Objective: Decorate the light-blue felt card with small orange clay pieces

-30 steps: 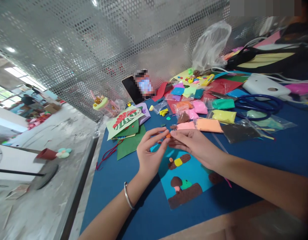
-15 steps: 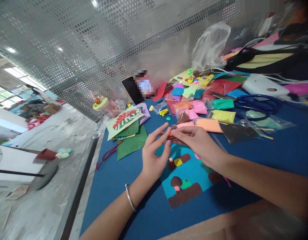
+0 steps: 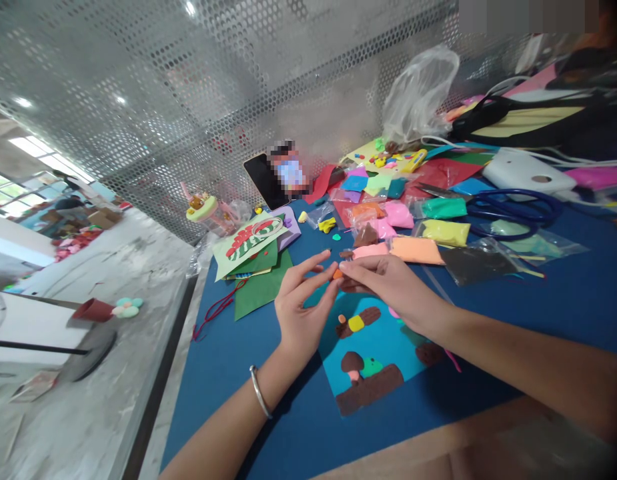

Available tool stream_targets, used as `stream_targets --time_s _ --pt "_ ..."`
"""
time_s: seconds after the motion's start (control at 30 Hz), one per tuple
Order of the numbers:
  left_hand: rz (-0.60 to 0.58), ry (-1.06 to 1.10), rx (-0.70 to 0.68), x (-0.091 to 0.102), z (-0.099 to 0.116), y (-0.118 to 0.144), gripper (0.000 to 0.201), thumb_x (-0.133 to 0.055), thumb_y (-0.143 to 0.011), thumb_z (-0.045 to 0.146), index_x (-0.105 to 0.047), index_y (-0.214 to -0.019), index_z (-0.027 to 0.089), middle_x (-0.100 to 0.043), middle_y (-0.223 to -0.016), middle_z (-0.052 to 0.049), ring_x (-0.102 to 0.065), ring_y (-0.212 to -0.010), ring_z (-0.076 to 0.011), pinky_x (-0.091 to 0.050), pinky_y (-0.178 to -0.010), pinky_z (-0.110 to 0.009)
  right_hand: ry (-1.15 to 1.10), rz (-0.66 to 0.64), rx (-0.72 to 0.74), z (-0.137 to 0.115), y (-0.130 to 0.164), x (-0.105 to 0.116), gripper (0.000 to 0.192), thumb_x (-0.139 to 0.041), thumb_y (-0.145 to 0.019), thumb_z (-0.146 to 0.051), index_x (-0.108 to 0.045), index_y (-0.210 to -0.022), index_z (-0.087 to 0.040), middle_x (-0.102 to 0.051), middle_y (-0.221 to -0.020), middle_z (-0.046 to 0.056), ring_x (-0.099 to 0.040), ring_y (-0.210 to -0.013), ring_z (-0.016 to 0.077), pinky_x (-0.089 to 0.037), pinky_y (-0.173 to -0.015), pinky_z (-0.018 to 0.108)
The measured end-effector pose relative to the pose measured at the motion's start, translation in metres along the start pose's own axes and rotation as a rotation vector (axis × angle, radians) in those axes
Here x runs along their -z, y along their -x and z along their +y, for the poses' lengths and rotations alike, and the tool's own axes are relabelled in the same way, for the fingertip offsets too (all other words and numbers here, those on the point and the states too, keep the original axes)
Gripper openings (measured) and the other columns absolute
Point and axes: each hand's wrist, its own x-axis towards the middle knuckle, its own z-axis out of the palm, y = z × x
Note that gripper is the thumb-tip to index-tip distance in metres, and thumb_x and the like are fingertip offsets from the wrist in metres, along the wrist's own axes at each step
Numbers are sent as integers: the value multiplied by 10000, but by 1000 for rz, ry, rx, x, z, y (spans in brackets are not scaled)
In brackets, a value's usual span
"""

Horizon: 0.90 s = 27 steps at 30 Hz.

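A small piece of orange clay [image 3: 337, 274] is pinched between the fingertips of both hands. My left hand [image 3: 304, 303], with a silver bangle at its wrist, presses thumb and finger against it from the left. From the right, my right hand [image 3: 388, 283] grips it with thumb and bent fingers. Just below them lies a bright blue sheet [image 3: 321, 363] bearing flat brown clay strips [image 3: 371, 390], a brown-capped clay mushroom [image 3: 352, 363], a green clay lump [image 3: 372, 366] and a yellow clay square [image 3: 356, 323]. My right forearm covers part of the sheet.
Beyond my hands lie several bags of coloured clay [image 3: 415, 251], scissors with blue handles [image 3: 513, 213] and a white device [image 3: 531, 175]. Green papers [image 3: 263, 287] and a lidded cup [image 3: 203, 210] stand at left. A phone [image 3: 288, 170] leans on the perforated metal panel [image 3: 198, 87].
Both hands have come slightly down and left, staying together. The orange clay now shows more clearly between the fingertips. The things on the table have stayed put.
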Motion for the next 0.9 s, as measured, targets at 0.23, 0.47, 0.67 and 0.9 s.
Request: stream_targets --time_s 0.23,0.47,0.67,0.9 --pt "0 45 3 -1 -1 1 325 -698 -786 136 -685 -1077 280 -664 -1147 -29 -628 -911 -145 -563 -687 -258 44 0 62 3 -2 2 296 -757 -684 -500 -758 -765 -216 -729 -783 30 -682 -824 197 -535 -826 349" --pt "-65 145 -6 3 -1 -6 342 -699 -782 136 -676 -1093 278 -643 -1156 -42 -609 -911 -139 -544 -653 -227 131 -17 153 3 -6 8 220 -742 -728 -440 -749 -769 -224 -716 -783 14 -676 -812 191 -534 -761 312" --pt "-93 176 32 5 -3 -8 248 -702 -784 146 -713 -1001 266 -660 -1103 -42 -613 -864 -130 -534 -638 -228 232 -61 202 -3 -3 8 158 -757 -717 -376 -745 -719 -218 -707 -710 5 -669 -707 170 -524 -643 273" --pt "-94 211 66 9 -3 -12 193 -728 -764 158 -733 -926 262 -670 -1060 -37 -617 -825 -115 -528 -637 -215 263 -64 172 -12 -4 9 156 -691 -772 -375 -749 -751 -232 -742 -766 25 -703 -774 205 -563 -721 325"
